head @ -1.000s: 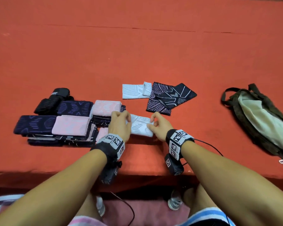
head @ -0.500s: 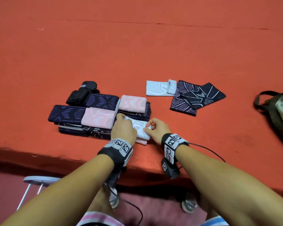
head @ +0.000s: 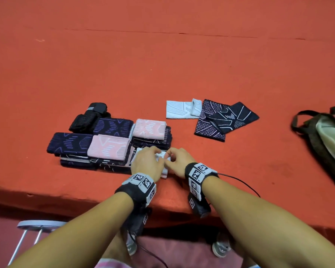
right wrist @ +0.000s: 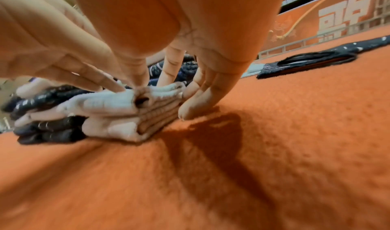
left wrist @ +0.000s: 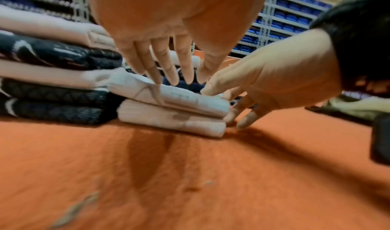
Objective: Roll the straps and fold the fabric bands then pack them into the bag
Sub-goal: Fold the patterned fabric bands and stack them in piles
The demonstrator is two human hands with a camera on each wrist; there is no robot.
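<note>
A folded white band (left wrist: 175,98) lies on a folded pink band (left wrist: 173,118) at the near right corner of the stack of folded bands (head: 108,146). My left hand (head: 149,161) presses straight fingers (left wrist: 166,70) down on the white band. My right hand (head: 179,160) has its thumb on the band's top and straight fingers (right wrist: 190,106) against its end. Rolled black straps (head: 89,117) sit behind the stack. An unfolded white band (head: 179,110) and dark patterned bands (head: 224,118) lie flat further right. The olive bag (head: 325,138) lies open at the far right.
All of this rests on a red felt-covered table (head: 162,64), whose front edge (head: 85,202) runs just under my wrists. A metal stool (head: 37,225) stands below at the left. In the wrist views, shelving with blue items (left wrist: 284,21) lines the background.
Both hands have carried the folded white band leftward and set it on the pink band beside the stack. My view has swung left, so the bag now sits at the frame's right edge.
</note>
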